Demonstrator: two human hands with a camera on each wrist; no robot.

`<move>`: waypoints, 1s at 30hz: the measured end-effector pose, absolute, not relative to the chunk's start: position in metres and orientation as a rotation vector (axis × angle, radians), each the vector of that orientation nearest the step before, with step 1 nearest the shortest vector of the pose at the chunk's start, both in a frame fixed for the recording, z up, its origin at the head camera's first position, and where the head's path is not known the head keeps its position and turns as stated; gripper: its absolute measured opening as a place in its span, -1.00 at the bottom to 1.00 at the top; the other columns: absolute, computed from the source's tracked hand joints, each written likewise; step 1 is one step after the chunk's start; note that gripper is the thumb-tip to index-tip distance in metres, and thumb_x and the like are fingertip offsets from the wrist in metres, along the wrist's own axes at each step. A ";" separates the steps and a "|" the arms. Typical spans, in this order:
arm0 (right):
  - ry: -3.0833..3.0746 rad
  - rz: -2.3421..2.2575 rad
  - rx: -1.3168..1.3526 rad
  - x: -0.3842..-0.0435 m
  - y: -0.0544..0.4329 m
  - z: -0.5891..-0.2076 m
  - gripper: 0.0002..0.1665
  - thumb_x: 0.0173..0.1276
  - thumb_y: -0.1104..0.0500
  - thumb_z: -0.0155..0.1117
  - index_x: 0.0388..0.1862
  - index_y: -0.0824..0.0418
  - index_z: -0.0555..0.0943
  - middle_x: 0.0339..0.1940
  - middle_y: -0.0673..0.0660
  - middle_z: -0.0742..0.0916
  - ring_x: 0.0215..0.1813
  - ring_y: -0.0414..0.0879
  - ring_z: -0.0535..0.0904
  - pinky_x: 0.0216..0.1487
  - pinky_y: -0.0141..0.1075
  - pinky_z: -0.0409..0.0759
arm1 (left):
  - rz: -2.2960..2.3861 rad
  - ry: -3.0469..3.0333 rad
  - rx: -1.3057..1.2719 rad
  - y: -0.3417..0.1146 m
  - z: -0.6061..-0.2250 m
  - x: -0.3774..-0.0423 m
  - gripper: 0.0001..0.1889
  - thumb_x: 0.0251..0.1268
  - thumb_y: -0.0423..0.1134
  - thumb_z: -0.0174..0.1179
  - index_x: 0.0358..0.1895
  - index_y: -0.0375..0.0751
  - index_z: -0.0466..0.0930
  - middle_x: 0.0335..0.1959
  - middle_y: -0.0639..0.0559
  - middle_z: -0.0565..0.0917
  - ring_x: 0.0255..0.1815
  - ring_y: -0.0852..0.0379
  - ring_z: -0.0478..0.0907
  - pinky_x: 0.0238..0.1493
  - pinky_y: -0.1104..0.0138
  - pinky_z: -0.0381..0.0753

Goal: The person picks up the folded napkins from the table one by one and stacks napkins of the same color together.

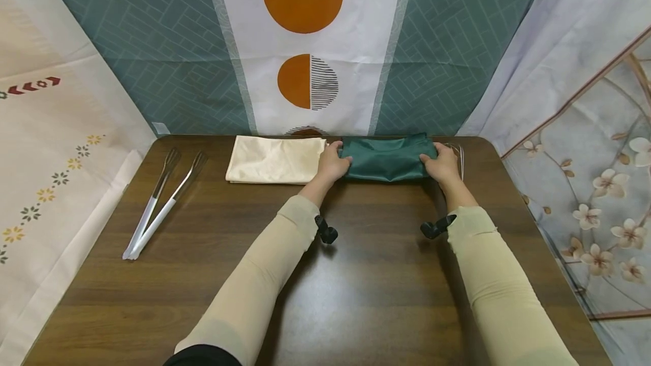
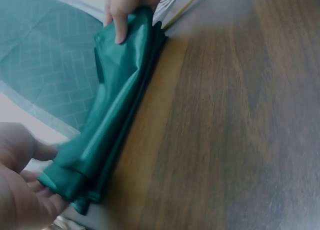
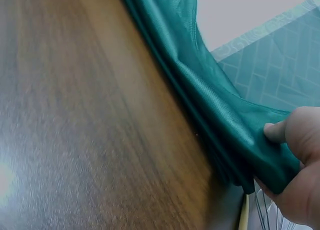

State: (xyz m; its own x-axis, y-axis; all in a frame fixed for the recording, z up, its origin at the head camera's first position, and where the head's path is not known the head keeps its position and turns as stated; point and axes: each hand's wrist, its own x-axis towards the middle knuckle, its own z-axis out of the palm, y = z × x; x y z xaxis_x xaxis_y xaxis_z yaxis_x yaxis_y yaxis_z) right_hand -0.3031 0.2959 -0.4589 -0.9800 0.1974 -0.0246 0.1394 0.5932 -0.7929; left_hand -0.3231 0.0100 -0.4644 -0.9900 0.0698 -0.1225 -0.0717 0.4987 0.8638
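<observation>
A folded green satin cloth (image 1: 383, 158) lies at the back of the table, just right of a folded cream cloth (image 1: 277, 160). My left hand (image 1: 333, 162) grips the green cloth's left end, thumb on top and fingers beneath, as the left wrist view shows. At the opposite end, my right hand (image 1: 441, 164) pinches the fabric with its thumb (image 3: 276, 132) on the upper face. The green cloth (image 2: 100, 135) has several layers, and its middle sags slightly between the hands. Part of the cream cloth's right edge is hidden behind my left hand.
Metal tongs (image 1: 161, 205) with white handles lie spread on the table's left side. Thin looped wires (image 1: 461, 158) show beyond my right hand; the object they belong to is mostly hidden. Patterned fabric (image 1: 325, 38) hangs along the table's back edge.
</observation>
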 end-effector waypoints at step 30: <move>-2.674 0.963 0.129 -0.250 0.275 -0.457 -0.29 0.48 0.08 0.27 0.45 0.43 0.35 0.43 0.46 0.44 0.47 0.42 0.27 0.44 0.26 0.17 | 0.941 2.898 0.634 -0.062 -0.459 -0.253 -0.35 0.50 -0.12 0.21 0.53 -0.25 0.24 0.48 -0.23 0.31 0.49 -0.19 0.25 0.47 0.01 0.25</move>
